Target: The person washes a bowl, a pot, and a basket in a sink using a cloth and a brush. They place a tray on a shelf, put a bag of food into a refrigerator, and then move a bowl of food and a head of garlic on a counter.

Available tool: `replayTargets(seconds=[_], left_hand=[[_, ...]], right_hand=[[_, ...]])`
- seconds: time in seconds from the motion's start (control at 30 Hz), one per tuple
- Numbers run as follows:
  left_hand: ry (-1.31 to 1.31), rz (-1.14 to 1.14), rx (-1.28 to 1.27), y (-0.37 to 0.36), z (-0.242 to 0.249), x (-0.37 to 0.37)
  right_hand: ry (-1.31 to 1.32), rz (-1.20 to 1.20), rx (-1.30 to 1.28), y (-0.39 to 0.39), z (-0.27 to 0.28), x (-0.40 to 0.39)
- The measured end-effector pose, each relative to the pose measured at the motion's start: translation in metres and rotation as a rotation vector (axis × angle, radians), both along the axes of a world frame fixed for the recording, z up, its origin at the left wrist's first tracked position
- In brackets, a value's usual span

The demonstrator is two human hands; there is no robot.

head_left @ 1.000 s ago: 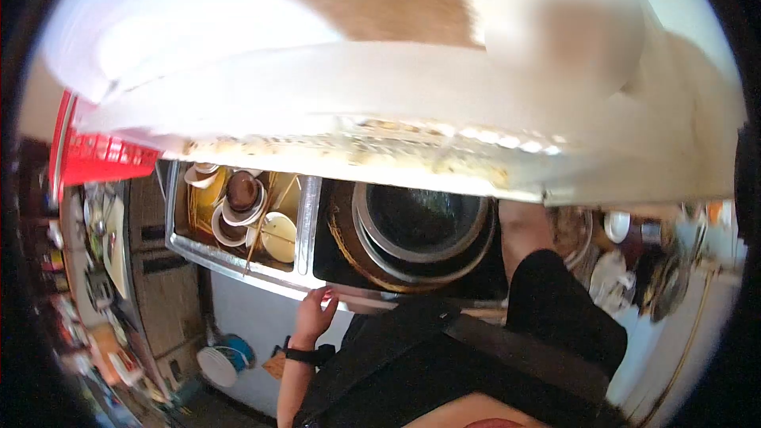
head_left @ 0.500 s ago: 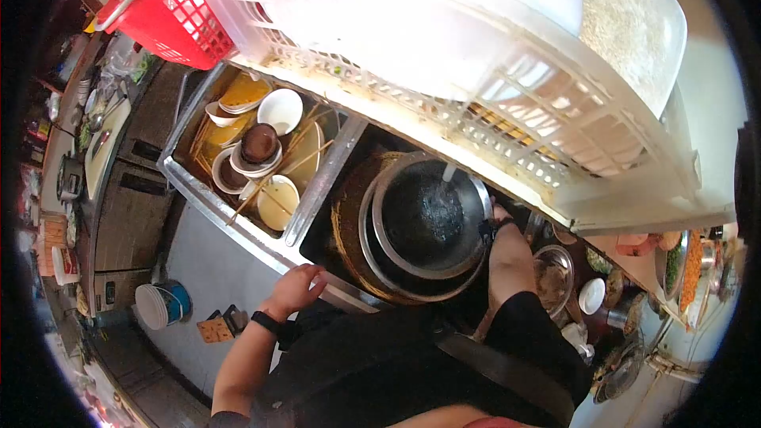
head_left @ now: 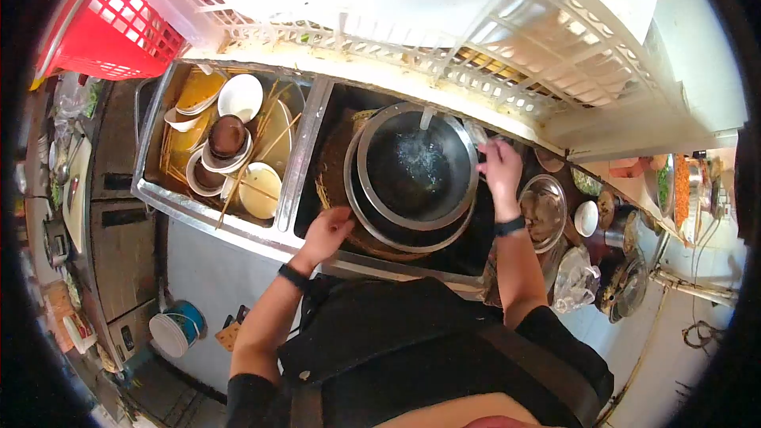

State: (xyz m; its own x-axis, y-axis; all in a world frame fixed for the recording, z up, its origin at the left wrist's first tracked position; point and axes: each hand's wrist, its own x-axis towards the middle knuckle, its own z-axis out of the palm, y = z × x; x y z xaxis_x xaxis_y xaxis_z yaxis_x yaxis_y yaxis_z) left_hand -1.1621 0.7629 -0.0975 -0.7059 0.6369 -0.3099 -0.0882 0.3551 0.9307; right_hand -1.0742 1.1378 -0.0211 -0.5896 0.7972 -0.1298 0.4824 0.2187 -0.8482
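A large metal basin [head_left: 379,200] stands inside a second, wider basin [head_left: 354,220] in the right-hand sink. Water runs from a faucet [head_left: 428,117] into the inner basin, and its surface is churned below the stream. My right hand [head_left: 501,170] is beside the inner basin's right rim, fingers apart and bent, with nothing seen in them. Over the front edge of the sink, close to the outer basin's left side, my left hand [head_left: 327,235] hovers with loosely bent fingers and holds nothing visible. A woven brown rim [head_left: 333,182] shows around the basins.
White bowls [head_left: 240,97], brown bowls and several chopsticks [head_left: 273,136] fill the left sink. A white plastic rack [head_left: 555,40] and a red basket [head_left: 119,32] stand behind. To the right are a metal bowl [head_left: 544,210] and a plastic bag [head_left: 576,281]. A bucket [head_left: 176,329] is on the floor.
My right hand has come up from behind the basin's right side and its fingers now show. My left hand has moved forward over the sink edge toward the basins. The view has shifted.
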Motion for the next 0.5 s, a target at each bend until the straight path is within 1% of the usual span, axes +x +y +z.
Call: replayTargets(seconds=[0.03, 0.07, 0.1, 0.13, 0.2, 0.23, 0.3, 0.33, 0.4, 0.43, 0.5], left_hand=[[-0.088, 0.041, 0.088, 0.016, -0.015, -0.001], [-0.327, 0.127, 0.136, 0.035, -0.008, -0.004], [-0.567, 0.216, 0.179, 0.052, -0.001, -0.006], [-0.578, 0.213, 0.177, 0.064, -0.005, -0.008], [-0.693, 0.281, 0.124, 0.081, -0.018, -0.014], [-0.704, 0.285, 0.124, 0.086, -0.023, -0.018], [-0.523, 0.23, 0.08, 0.091, -0.033, -0.02], [-0.534, 0.243, 0.085, 0.093, -0.031, -0.02], [-0.388, 0.18, 0.085, 0.094, -0.017, -0.022], [-0.389, 0.205, 0.088, 0.093, -0.011, -0.022], [-0.486, 0.166, 0.165, 0.093, -0.004, -0.019]], right_hand=[[-0.011, 0.045, 0.01, -0.022, 0.011, 0.007], [-0.022, 0.089, 0.019, -0.039, 0.016, 0.012], [-0.056, 0.138, 0.01, -0.047, 0.006, 0.017], [-0.196, 0.309, 0.085, -0.048, 0.0, 0.019], [-0.67, 0.848, 0.003, -0.046, 0.004, 0.016], [-0.681, 0.852, -0.001, -0.046, 0.001, 0.011], [-0.932, 0.948, -0.264, -0.043, -0.021, -0.003], [-0.751, 1.121, 0.09, -0.014, -0.073, -0.005], [-0.631, 0.743, 0.378, 0.0, -0.119, -0.02], [-0.629, 0.768, 0.384, 0.001, -0.144, -0.03], [-0.65, 0.524, 0.256, -0.009, -0.188, -0.059]])
